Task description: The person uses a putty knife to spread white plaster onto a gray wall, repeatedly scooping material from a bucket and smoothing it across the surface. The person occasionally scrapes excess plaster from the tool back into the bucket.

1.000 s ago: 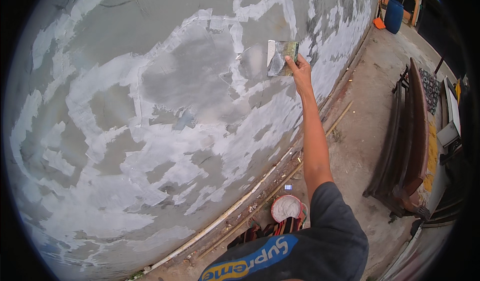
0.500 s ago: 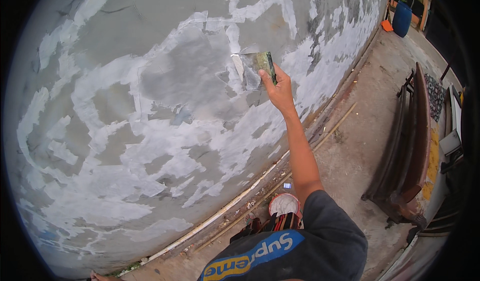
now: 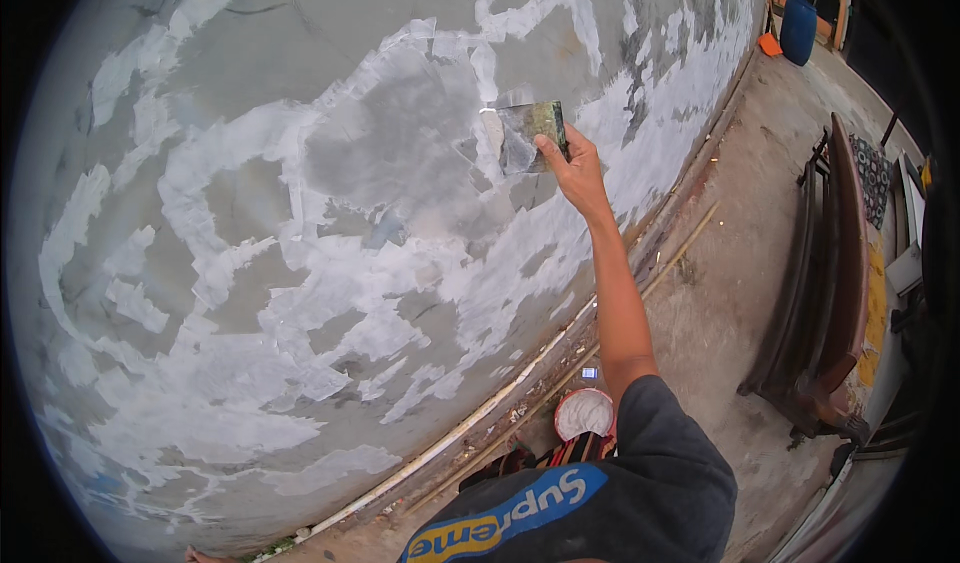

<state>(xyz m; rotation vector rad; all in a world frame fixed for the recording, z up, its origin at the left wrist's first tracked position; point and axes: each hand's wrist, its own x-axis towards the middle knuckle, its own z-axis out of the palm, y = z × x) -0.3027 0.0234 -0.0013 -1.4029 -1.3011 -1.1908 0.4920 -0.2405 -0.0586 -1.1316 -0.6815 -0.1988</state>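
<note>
My right hand (image 3: 582,171) is closed on a flat scraper (image 3: 520,135), a thin, smeared plate with a dark greenish back edge. My thumb lies across its face. The scraper's front edge meets the grey wall (image 3: 390,133) beside a white strip of filler (image 3: 484,68). Irregular white filler patches cover much of the wall. Only a sliver of my left hand (image 3: 207,556) shows at the bottom left edge; its fingers are mostly cut off, so what it holds is hidden.
Near my body stands a reddish bucket of white paste (image 3: 584,415). Along the wall's foot run a pale pipe (image 3: 440,448) and a long pole (image 3: 690,235). A dark wooden bench (image 3: 848,263) stands right; a blue barrel (image 3: 798,31) stands far right.
The view has shifted slightly, so the wall appears further right. My right hand still grips the scraper against nearly the same part of the wall.
</note>
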